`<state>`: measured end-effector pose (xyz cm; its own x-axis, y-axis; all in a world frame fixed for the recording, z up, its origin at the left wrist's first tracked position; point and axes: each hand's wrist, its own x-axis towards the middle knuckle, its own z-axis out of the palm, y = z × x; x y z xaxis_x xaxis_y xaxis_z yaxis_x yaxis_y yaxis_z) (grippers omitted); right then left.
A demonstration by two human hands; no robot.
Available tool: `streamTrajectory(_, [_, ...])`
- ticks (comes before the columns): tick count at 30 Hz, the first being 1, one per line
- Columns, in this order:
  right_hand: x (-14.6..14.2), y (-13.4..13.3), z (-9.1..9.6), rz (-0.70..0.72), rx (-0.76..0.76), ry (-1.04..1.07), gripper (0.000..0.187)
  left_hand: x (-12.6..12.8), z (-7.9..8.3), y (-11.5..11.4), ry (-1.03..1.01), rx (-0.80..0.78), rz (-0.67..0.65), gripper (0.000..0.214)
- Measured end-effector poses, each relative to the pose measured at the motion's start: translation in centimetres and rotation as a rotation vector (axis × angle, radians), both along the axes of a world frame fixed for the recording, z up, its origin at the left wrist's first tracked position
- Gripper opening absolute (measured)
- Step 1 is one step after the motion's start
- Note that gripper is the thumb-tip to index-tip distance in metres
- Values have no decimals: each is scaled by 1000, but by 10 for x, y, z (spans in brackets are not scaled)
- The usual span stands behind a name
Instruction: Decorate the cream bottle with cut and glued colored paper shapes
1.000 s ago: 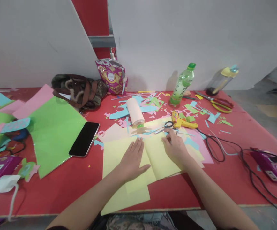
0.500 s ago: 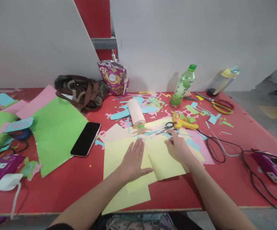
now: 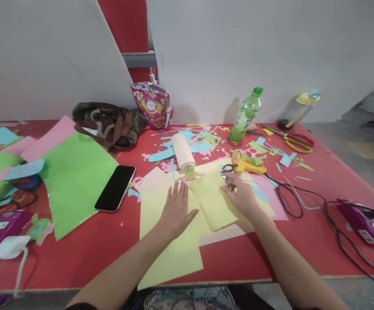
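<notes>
My left hand [image 3: 174,212] lies flat on a pale yellow paper sheet [image 3: 151,262], with its fingers stretched forward and the thumb out to the side. Beside it, my right hand [image 3: 240,197] has its fingers bent at the edge of a folded yellow sheet [image 3: 214,202], which is partly raised. The fingertips are close to the dark-handled scissors [image 3: 228,168], whose blades are mostly hidden. Ahead of the left hand is a paper-wrapped cylinder [image 3: 183,150] with a green end, on blue paper strips [image 3: 161,155].
A yellow glue gun [image 3: 250,167] trails a black cord toward a purple power strip [image 3: 364,224]. A phone [image 3: 116,188] and green sheets [image 3: 77,172] lie left. Behind stand a snack bag [image 3: 151,105], a green bottle [image 3: 245,115] and pliers [image 3: 298,143]. Paper scraps litter the table.
The folded yellow sheet has shifted away from me and slightly left, exposing pale paper below its near edge. My left hand has slid slightly left; my right fingers have curled more.
</notes>
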<state>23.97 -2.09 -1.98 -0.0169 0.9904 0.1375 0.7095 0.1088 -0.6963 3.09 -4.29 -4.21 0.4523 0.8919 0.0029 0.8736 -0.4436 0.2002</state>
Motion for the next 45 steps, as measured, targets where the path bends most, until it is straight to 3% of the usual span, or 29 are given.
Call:
streamTrajectory(3, [-4,1,-7,-68,23,-2,30,2,-1,0,-15,13,-17,53])
streamTrajectory(8, [-5,2,-8,-28,-23,-97,34,3,-6,-1,-30,-11,-78,43])
streamTrajectory(15, [1,0,-1,44,-195,-257,35,1,-1,-2,64,-81,-53,70])
streamTrajectory(22, [4,-3,4,114,-241,-387,35,1,-4,-3,103,-57,-36,73])
streamTrajectory(28, [19,-2,14,138,-368,-150,34,1,-4,-2,92,-56,-35,73])
streamTrajectory(33, [29,-3,28,345,-621,56,51,1,-3,-2,96,-66,-36,73])
streamTrajectory(40, [35,-4,27,468,-716,44,50,1,-5,-2,85,-54,-38,73])
streamTrajectory(45, [46,-2,26,424,-684,-4,41,0,-7,-3,60,-14,-40,72])
